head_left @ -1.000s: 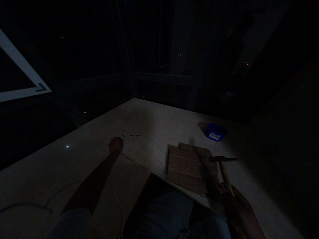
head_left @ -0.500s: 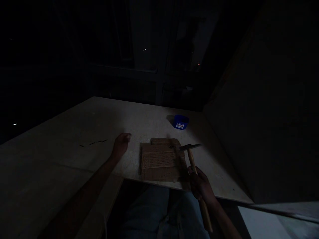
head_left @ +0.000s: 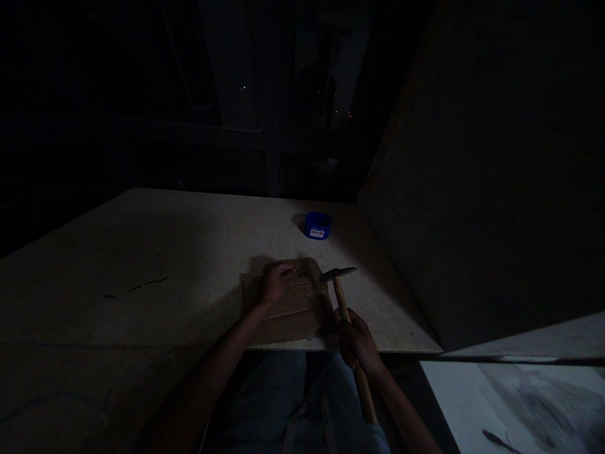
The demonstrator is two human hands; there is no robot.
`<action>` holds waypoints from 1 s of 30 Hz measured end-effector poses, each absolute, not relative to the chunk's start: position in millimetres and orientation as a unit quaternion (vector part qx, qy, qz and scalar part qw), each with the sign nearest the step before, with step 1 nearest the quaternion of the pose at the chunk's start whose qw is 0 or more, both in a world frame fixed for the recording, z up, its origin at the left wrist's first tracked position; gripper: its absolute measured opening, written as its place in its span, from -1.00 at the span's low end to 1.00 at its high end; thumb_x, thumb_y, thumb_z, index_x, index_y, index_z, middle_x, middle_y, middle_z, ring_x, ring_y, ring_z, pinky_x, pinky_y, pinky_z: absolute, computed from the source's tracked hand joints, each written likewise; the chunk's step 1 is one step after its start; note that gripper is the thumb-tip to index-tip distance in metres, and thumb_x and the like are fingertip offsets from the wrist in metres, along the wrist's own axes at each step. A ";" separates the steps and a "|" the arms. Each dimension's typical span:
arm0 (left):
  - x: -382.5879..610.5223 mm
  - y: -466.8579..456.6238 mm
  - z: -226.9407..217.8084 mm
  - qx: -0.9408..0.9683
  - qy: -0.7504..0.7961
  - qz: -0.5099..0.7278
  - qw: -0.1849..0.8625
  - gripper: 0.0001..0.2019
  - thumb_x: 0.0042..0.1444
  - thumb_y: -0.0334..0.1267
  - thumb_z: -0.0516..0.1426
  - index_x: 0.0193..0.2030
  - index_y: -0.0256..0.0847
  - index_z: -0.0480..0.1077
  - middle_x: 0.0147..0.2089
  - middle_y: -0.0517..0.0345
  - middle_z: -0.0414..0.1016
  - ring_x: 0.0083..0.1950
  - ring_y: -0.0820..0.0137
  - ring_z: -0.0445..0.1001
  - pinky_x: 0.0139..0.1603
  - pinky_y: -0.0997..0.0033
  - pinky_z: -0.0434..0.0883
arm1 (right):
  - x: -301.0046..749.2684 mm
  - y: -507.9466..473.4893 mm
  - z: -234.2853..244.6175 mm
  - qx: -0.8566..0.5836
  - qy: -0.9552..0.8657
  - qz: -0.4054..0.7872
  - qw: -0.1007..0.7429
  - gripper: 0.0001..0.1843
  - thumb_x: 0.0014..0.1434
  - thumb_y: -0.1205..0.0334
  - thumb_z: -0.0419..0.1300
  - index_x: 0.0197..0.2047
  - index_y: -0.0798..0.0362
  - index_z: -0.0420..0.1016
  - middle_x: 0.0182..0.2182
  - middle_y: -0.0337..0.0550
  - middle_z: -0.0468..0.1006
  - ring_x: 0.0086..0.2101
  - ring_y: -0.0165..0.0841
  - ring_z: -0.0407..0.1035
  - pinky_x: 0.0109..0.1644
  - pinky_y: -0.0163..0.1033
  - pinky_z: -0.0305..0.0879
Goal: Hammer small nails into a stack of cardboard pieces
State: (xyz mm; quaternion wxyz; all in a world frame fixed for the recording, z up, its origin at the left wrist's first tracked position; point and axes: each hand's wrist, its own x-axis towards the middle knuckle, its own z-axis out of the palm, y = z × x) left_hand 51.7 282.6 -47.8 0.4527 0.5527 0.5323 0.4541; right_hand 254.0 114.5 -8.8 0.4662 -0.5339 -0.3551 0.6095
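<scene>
My right hand (head_left: 357,340) is wrapped round the wooden handle of a hammer (head_left: 341,296). The hammer's dark metal head is raised at the right side of a piece of brown cardboard (head_left: 283,329). Over the cardboard's upper left part is my left hand (head_left: 276,282), fingertips pinched together; what they hold, if anything, is too small and dark to make out. Small dark marks (head_left: 302,274) show on the cardboard just right of those fingertips; I cannot tell whether they are print or small upright pieces.
A blue plastic container (head_left: 317,227) with a white label stands farther back on the pale table (head_left: 212,233). Several short thin dark pieces (head_left: 135,288) lie to the left. A tall dark panel (head_left: 472,189) rises along the right side.
My left hand has moved right, from the bare table onto the cardboard. My right hand still grips the hammer beside the cardboard. The view has turned slightly to the right.
</scene>
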 end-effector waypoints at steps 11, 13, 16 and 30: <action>51.3 285.7 -60.6 0.641 0.546 0.388 0.376 -0.85 0.14 -0.28 0.21 -0.21 -0.21 0.60 -0.14 0.02 0.67 -0.10 0.23 0.62 0.01 0.19 0.53 | 242.5 119.4 -25.7 -0.568 -0.406 0.545 0.464 -0.48 0.17 -0.32 0.16 -0.26 0.03 0.30 -0.61 -0.39 0.38 -0.81 -0.57 0.06 -0.83 -0.43 -0.06; 50.7 283.8 -59.4 0.642 0.544 0.387 0.376 -0.84 0.15 -0.27 0.20 -0.21 -0.19 0.61 -0.12 0.03 0.67 -0.08 0.22 0.62 0.05 0.18 0.51 | 242.3 119.2 -31.9 -0.566 -0.416 0.545 0.458 -0.49 0.20 -0.30 0.13 -0.24 0.04 0.31 -0.51 -0.31 0.49 -0.80 -0.58 0.08 -0.83 -0.44 -0.04; 50.5 281.4 -58.6 0.643 0.541 0.392 0.375 -0.84 0.15 -0.27 0.19 -0.21 -0.18 0.62 -0.12 0.04 0.68 -0.07 0.22 0.62 0.07 0.17 0.50 | 241.9 117.2 -39.0 -0.573 -0.414 0.549 0.446 -0.50 0.23 -0.28 0.11 -0.15 0.03 0.32 -0.31 -0.19 0.60 -0.79 -0.60 0.11 -0.83 -0.44 -0.01; 52.4 276.1 -58.2 0.689 0.528 0.366 0.335 -0.79 0.25 -0.29 0.12 -0.11 -0.18 0.59 -0.05 0.01 0.66 0.01 0.23 0.60 0.12 0.23 0.46 | 243.7 114.3 -38.9 -0.583 -0.453 0.510 0.442 -0.49 0.25 -0.25 0.12 -0.18 0.09 0.44 -0.25 -0.04 0.63 -0.61 -0.49 0.28 -0.71 -0.44 0.04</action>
